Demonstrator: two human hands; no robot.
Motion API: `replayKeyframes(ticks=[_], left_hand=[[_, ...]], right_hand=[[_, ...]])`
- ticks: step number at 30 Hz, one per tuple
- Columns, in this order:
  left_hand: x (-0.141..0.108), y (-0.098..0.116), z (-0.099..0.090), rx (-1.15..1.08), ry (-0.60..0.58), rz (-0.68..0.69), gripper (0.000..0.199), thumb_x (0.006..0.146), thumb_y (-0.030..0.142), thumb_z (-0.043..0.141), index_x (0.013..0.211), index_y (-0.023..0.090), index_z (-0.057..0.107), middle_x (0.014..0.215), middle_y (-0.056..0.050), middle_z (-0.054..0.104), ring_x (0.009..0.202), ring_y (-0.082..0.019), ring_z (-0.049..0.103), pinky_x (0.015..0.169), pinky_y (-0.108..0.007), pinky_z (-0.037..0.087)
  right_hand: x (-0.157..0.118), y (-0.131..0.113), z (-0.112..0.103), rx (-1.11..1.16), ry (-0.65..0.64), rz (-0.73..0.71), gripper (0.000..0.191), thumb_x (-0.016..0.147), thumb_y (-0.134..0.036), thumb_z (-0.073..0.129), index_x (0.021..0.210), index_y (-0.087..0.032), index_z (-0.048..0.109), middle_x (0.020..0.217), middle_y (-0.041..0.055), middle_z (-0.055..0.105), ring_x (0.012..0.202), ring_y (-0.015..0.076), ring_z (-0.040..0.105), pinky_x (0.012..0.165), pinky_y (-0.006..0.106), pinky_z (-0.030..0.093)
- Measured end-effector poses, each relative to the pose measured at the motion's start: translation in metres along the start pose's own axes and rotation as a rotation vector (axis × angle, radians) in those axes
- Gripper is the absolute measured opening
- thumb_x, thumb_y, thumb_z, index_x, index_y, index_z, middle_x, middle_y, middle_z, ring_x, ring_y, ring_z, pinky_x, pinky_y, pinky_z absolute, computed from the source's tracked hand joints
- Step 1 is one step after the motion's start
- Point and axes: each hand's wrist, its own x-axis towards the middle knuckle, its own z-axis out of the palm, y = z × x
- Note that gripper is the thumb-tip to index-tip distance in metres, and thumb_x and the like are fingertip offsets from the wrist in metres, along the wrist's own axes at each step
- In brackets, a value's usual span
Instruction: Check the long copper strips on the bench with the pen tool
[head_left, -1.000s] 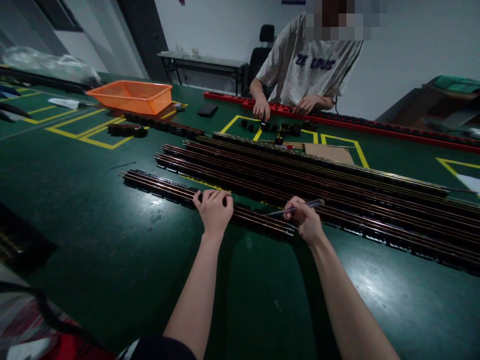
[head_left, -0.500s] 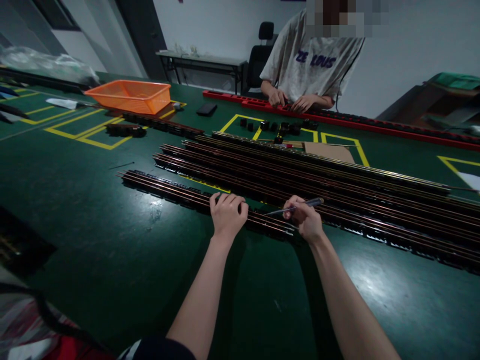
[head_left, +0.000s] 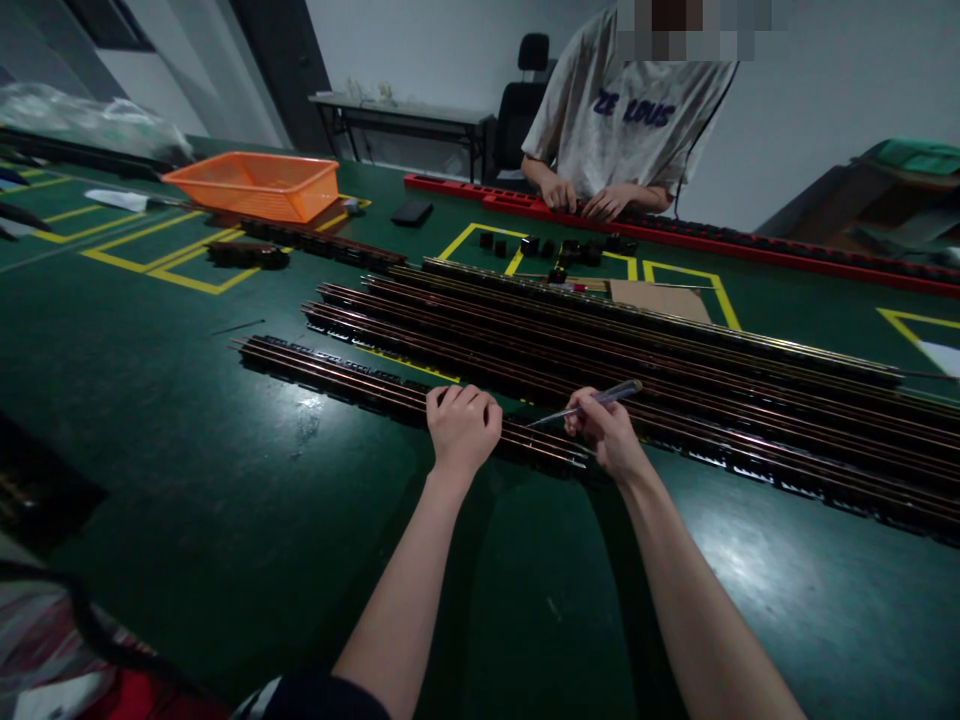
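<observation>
Our left hand (head_left: 464, 428): curled over near strip (head_left: 337, 375), fingers bent onto its top, gripping or just pressing, we cannot tell. Our right hand (head_left: 606, 432): closed around screwdriver (head_left: 600, 397), shaft slanting down to strip, by its right end. Strip: on green tabletop (head_left: 225, 520), in front of long rods (head_left: 637, 390), copper-coloured lines along it. Beyond rods: cardboard (head_left: 658, 298), small black blocks (head_left: 577, 252). Farther left: orange basket (head_left: 255, 187). Across from us: person (head_left: 622, 120), both hands at red rail (head_left: 720, 241).

Orange basket (head_left: 259, 188) (mesh-sided) near a small black box (head_left: 412, 213).
</observation>
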Motion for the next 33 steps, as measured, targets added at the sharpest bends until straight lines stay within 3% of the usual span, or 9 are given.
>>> replayKeyframes(ticks=[14,27,33], left_hand=[[0.004,-0.010,0.001,0.014,0.017,-0.004,0.030,0.083,0.018,0.043,0.064,0.023,0.066,0.076,-0.001,0.072,0.078,-0.020,0.062,0.090,-0.044,0.033],[0.005,-0.012,0.000,0.012,0.014,-0.011,0.029,0.082,0.018,0.044,0.064,0.023,0.065,0.076,-0.001,0.072,0.077,-0.020,0.062,0.090,-0.043,0.033],[0.005,-0.015,0.000,0.017,0.027,-0.010,0.029,0.082,0.017,0.043,0.063,0.023,0.064,0.075,-0.001,0.072,0.077,-0.020,0.063,0.090,-0.043,0.033]], right_hand=[[-0.002,-0.004,0.005,-0.077,-0.035,-0.020,0.033,0.068,-0.052,0.071,0.069,-0.020,0.061,0.054,-0.0021,0.054,0.051,0.0109,0.047,0.049,0.024,0.039],[0.000,-0.001,-0.002,-0.016,-0.023,-0.007,0.025,0.072,-0.043,0.068,0.069,-0.019,0.063,0.056,-0.0009,0.056,0.053,0.0113,0.051,0.049,0.024,0.041],[0.000,-0.004,0.000,0.034,0.010,0.017,0.025,0.067,-0.043,0.070,0.065,-0.019,0.063,0.054,-0.0008,0.054,0.052,0.0113,0.050,0.048,0.024,0.041]])
